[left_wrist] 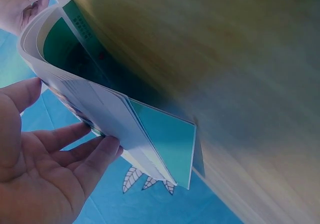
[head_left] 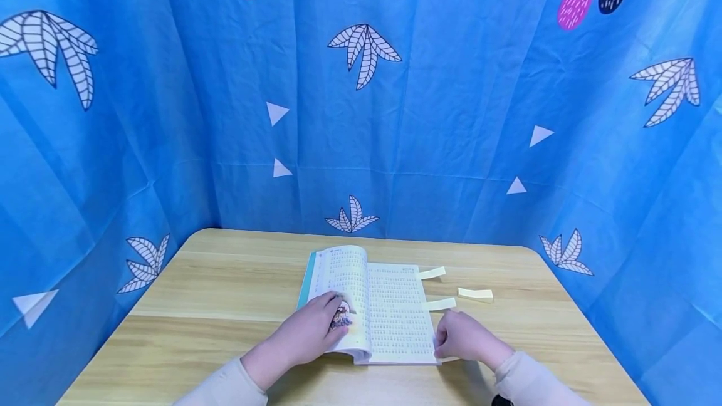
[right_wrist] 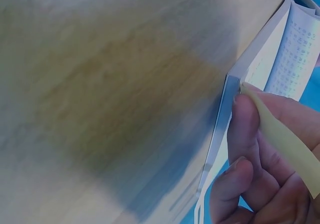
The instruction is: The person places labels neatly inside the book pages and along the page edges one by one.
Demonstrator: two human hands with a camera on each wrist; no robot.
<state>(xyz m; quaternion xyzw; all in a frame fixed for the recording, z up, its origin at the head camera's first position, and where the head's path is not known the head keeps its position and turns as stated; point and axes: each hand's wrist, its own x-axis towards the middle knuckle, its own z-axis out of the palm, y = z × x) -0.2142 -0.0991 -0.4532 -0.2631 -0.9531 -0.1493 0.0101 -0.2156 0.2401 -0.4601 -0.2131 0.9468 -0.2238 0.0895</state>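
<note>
An open book (head_left: 397,324) with printed pages lies on the table, its left pages curving up from the spine. My left hand (head_left: 307,334) rests on the left page over a small coloured picture (head_left: 342,314). Seen from the left wrist, its extended fingers (left_wrist: 102,154) lie along the pages, and the book's teal cover (left_wrist: 167,139) shows beneath. At the lower right corner of the book, my right hand (head_left: 468,338) pinches a pale yellow paper strip (right_wrist: 287,141) between thumb and forefinger. One end of that strip is right at the page edge.
Two more pale yellow strips, an upper one (head_left: 432,273) and a lower one (head_left: 441,304), stick out from the right page edge. Further right, a small yellow strip pad (head_left: 476,294) lies on the wooden table (head_left: 225,293). A blue patterned curtain (head_left: 440,111) surrounds the back and sides.
</note>
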